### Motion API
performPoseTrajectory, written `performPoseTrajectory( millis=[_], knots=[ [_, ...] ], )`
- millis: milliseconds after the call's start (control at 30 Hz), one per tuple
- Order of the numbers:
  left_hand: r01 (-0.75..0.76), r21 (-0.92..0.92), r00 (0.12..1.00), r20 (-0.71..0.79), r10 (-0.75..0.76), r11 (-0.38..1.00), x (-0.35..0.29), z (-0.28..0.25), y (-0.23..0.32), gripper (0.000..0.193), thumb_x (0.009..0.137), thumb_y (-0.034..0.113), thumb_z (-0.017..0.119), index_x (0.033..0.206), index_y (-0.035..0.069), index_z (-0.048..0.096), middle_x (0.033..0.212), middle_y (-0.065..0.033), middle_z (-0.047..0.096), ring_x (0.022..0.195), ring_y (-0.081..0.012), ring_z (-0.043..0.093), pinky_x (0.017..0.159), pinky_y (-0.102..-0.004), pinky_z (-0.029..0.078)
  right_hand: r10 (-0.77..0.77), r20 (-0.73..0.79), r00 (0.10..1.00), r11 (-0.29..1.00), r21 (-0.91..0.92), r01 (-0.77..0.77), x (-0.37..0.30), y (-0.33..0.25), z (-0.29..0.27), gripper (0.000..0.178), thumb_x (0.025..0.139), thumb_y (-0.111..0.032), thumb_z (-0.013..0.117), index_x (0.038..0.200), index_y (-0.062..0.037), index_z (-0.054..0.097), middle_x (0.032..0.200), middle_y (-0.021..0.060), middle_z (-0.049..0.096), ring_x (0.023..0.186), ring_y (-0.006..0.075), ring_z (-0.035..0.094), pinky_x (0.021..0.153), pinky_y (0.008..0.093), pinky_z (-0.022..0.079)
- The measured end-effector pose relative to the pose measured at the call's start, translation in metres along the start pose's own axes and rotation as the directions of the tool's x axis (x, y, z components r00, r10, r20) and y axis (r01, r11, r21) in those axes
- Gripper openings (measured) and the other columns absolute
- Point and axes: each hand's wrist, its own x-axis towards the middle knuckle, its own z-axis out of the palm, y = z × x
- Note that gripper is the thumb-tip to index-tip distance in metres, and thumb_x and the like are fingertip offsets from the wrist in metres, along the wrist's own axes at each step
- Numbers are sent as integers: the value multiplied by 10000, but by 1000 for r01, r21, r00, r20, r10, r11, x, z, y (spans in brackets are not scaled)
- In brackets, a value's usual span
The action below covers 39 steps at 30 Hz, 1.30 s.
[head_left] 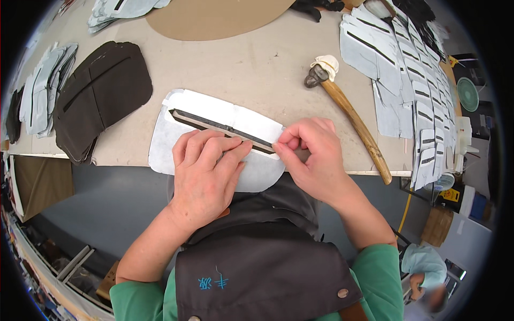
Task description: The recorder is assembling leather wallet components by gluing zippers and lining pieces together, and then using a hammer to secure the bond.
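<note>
Across the upper half of the view spreads a pale table [241,69], its near edge just above the person's lap; below it, a dark apron [267,257] covers the person's front; along the table's right side, many white pieces with dark slits lie in an overlapping pile [420,80]; at the far edge rests a tan rounded sheet [219,16], partly out of view; to the left lies a stack of dark brown cloth pieces [120,80], with a smaller bundle of whitish pieces [40,101] beside it; in front of the person, the white panel [214,109] lies tilted down to the right, its lower part reaching past the table's near edge; to its right, well apart, a wooden-handled hammer [353,112] slants toward that edge, pale wrapping on one end of its head; the left hand [206,166] rests on the panel, loosely open, fingertips at the slot; the right hand [316,152] pinches the panel's right side between thumb and forefinger, near the slot's end; smallest of all, a dark strip [230,129] runs along the slot.
</note>
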Motion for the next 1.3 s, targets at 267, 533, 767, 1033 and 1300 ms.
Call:
performPoseTrajectory(
  millis=[267,533,767,1033,1300],
  knots=[
    [1,5,999,-39,-1,1000,-4,3,-1,387,809,60,770,1192,113,757,1161,-30,663,1139,-279,589,1048,-438,382,19,-56,998,997,78,-14,-9,6,-5,167,830,-25,773,905,-118,656,847,4,638,844,228,604,910,387,401],
    [3,-11,999,-46,-3,1000,-2,4,0,379,818,65,767,1195,111,757,1171,-29,664,1146,-274,590,1050,-441,382,21,-6,1000,998,-58,-21,-3,5,-3,191,806,-72,835,872,-109,660,917,-2,666,901,242,596,963,402,391],
    [23,-140,998,-46,-30,990,-6,-10,-4,381,796,26,776,1171,93,765,1192,-32,676,1158,-287,600,1034,-446,421,21,53,998,992,121,-28,-5,15,-16,179,811,-40,828,923,-100,702,984,15,685,962,234,634,983,392,420],
    [68,-128,978,-188,-91,989,-19,-39,-46,148,824,47,790,966,73,760,1043,-12,697,1021,-264,625,947,-414,444,42,57,997,923,381,-61,20,-38,7,211,869,60,762,1063,0,703,1043,84,705,953,179,686,900,311,545],
    [139,-141,969,-186,-164,980,-13,-34,-46,207,813,97,815,1016,116,783,1067,-7,684,1023,-259,612,943,-414,435,-49,117,992,979,202,24,46,-52,42,436,835,90,733,1244,-28,638,1053,103,708,927,235,689,836,346,578]
  ],
)
